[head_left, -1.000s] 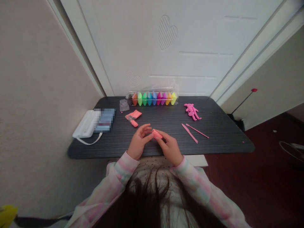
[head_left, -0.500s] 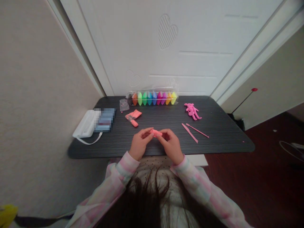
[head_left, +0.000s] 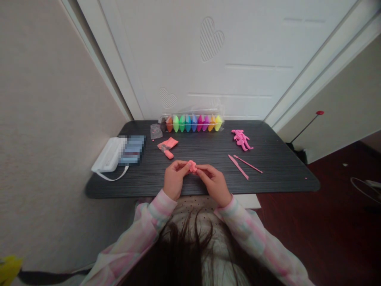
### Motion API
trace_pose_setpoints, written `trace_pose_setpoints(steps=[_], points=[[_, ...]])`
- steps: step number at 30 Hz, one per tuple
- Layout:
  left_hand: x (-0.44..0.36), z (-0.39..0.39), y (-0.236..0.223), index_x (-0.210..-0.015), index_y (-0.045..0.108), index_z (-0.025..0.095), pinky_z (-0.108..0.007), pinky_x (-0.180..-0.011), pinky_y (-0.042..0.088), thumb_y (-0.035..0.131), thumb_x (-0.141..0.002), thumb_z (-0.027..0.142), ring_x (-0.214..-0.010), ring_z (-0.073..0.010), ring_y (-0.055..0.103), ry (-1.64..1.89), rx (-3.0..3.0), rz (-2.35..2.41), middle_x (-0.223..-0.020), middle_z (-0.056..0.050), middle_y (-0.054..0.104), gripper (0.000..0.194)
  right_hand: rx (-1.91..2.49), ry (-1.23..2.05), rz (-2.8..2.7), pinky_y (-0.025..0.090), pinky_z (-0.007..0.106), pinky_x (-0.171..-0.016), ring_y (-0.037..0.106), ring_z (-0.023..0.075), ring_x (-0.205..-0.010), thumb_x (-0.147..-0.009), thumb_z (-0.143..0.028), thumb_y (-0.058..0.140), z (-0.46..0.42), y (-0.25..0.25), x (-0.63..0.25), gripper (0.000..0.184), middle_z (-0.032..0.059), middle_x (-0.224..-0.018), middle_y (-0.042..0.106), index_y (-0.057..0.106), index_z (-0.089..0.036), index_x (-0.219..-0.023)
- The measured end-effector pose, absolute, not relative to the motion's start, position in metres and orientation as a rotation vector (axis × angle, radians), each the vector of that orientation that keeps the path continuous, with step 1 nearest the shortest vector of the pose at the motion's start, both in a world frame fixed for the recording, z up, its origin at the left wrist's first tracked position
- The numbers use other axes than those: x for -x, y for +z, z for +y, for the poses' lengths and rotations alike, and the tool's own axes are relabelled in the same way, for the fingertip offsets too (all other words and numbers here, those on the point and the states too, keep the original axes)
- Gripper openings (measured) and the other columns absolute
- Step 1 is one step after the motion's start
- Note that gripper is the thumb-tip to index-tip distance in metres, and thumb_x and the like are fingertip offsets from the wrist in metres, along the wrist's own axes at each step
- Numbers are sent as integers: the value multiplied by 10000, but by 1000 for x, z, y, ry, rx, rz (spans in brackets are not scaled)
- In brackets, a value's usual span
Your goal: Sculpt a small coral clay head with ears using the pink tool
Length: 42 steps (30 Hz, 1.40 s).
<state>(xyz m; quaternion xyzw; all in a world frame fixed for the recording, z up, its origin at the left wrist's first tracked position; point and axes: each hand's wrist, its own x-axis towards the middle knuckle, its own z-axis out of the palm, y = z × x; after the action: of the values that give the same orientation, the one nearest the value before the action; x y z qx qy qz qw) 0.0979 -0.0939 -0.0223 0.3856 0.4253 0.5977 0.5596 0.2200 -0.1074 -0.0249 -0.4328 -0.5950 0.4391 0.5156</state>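
Over the near middle of the black table (head_left: 276, 174), both my hands pinch one small lump of pink clay (head_left: 192, 165). My left hand (head_left: 175, 178) grips its left side with curled fingers. My right hand (head_left: 213, 182) grips its right side, fingertips pressed on the clay. Most of the lump is hidden by my fingers. An opened orange-pink clay packet (head_left: 168, 144) lies just beyond my left hand.
A row of coloured clay packs (head_left: 193, 123) in clear wrap stands at the table's back edge before a white door. A pink clay figure (head_left: 241, 139) and two pink modelling tools (head_left: 243, 164) lie to the right. A white case (head_left: 110, 156) sits at the left.
The clay lump went from a longer roll held mostly in my right hand to a shorter, bunched lump pinched between both hands, which have drawn closer together.
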Motion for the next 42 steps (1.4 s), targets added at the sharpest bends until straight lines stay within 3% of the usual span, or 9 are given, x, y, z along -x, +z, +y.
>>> trace_pose_setpoints(steps=[7, 11, 19, 25, 31, 36, 42], points=[[-95, -97, -16, -752, 654, 125, -290, -796, 448, 597, -670, 171, -824, -146, 592, 1278, -778, 785, -831, -44, 669, 110, 985, 1105, -1214, 467, 264, -706, 574, 123, -734, -689, -227, 593, -103, -28, -218, 156, -8, -786, 584, 531, -217, -832], [-95, -97, -16, -778, 666, 126, -282, -791, 451, 596, -664, 149, -819, -146, 591, 1226, -791, 748, -841, -47, 672, 136, 966, 1092, -1223, 457, 259, -716, 561, 117, -760, -687, -203, 591, -103, -28, -218, 249, -2, -831, 577, 503, -229, -918], [-95, -96, -22, -725, 631, 143, -274, -748, 454, 639, -630, 162, -738, -121, 594, 1198, -868, 830, -761, -15, 665, 97, 1159, 957, -1365, 444, 279, -669, 551, 147, -736, -706, -280, 572, -104, -29, -219, 174, 27, -820, 590, 560, -204, -863], [-95, -94, -24, -928, 596, 178, -297, -768, 448, 656, -609, 165, -743, -125, 595, 1200, -892, 883, -761, -6, 660, 325, 1164, 821, -1539, 422, 264, -666, 531, 142, -745, -740, -253, 530, -104, -24, -220, 144, 25, -820, 571, 596, -209, -860], [-96, -94, -23, -884, 628, 115, -376, -850, 422, 628, -641, 224, -829, -179, 588, 1205, -872, 887, -869, -68, 654, 266, 1069, 991, -1375, 439, 283, -702, 553, 140, -767, -743, -249, 527, -104, -28, -218, 213, 23, -842, 581, 522, -216, -954], [-96, -94, -22, -799, 645, 122, -343, -814, 453, 616, -655, 242, -780, -151, 590, 1218, -842, 890, -806, -42, 648, 190, 1087, 1066, -1337, 441, 278, -674, 550, 140, -711, -725, -287, 552, -104, -29, -219, 136, 16, -775, 592, 551, -199, -829], [-96, -94, -22, -784, 644, 126, -315, -760, 473, 603, -669, 240, -741, -141, 593, 1209, -841, 889, -755, -26, 635, 168, 1137, 961, -1426, 430, 267, -643, 526, 139, -719, -711, -286, 568, -104, -26, -219, 133, 13, -794, 558, 549, -203, -813]])
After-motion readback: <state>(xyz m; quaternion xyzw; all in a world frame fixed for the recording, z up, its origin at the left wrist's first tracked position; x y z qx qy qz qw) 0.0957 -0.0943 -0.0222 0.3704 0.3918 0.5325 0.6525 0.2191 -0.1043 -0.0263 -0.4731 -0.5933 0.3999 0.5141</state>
